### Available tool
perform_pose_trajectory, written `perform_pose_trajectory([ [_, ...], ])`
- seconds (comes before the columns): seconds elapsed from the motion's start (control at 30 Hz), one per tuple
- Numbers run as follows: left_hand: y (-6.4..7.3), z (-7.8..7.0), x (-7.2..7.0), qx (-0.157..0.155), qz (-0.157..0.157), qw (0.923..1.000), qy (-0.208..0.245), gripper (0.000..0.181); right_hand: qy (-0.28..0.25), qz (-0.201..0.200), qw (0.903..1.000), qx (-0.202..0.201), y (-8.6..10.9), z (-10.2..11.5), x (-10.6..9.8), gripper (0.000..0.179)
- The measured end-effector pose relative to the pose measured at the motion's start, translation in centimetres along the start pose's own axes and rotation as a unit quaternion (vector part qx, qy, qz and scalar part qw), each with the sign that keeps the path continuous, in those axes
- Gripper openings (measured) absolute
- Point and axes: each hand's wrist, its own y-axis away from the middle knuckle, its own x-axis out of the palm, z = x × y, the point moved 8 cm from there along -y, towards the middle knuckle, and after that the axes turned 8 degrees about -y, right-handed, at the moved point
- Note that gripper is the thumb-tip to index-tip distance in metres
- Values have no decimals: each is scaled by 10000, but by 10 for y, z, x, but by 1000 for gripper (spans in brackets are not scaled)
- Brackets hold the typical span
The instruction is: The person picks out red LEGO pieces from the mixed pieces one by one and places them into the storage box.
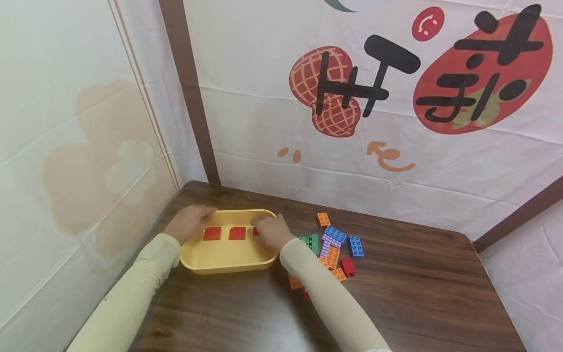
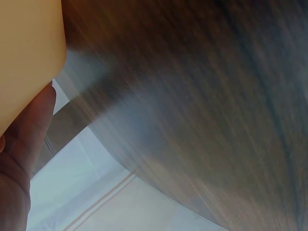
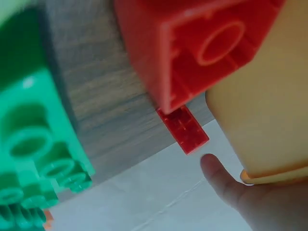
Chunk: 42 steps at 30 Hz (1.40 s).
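My left hand [image 1: 188,223] grips the left end of a yellow plastic basin [image 1: 228,268]. In the left wrist view, a finger [image 2: 36,125] lies along the outside of the basin wall [image 2: 29,43]. On the opposite end, my right hand [image 1: 273,232] holds the basin's rim, its thumb [image 3: 224,178] outside the wall in the right wrist view. Inside the basin show red squares [image 1: 212,233]; the rightmost is partly hidden by the right hand. Close to the right wrist are a red building brick [image 3: 144,53], hollow side showing, and a green brick [image 3: 43,115].
Right of the basin, loose building bricks lie on the dark wooden table [image 1: 409,288]: blue [image 1: 356,246], orange [image 1: 323,219], purple [image 1: 327,244], green [image 1: 313,243] and red [image 1: 348,267]. Printed cloth walls [image 1: 246,112] stand behind and at the left.
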Motion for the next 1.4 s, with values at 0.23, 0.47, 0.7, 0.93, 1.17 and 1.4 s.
perform_pose_trajectory([
  [0.23,0,-1,0,59,79,9999,17,41,-822,-1084,9904,-236,5,-13,-38,35],
  [0.47,0,-2,0,110,93,9999,-27,40,-1451,-1378,9798,61,11,-38,-56,34],
  [0.7,0,-3,0,81,126,9999,31,40,-1259,-1260,9826,521,12,-63,-44,26],
  [0.93,2,1,-2,-46,263,9996,127,42,-1156,-936,9872,567,11,-68,-37,23],
  [1.17,9,15,-6,-269,323,9990,138,42,-945,-241,9916,854,9,-70,-21,42],
  [1.4,11,21,-5,-301,290,9991,9,40,-806,-44,9933,827,10,-71,-5,36],
])
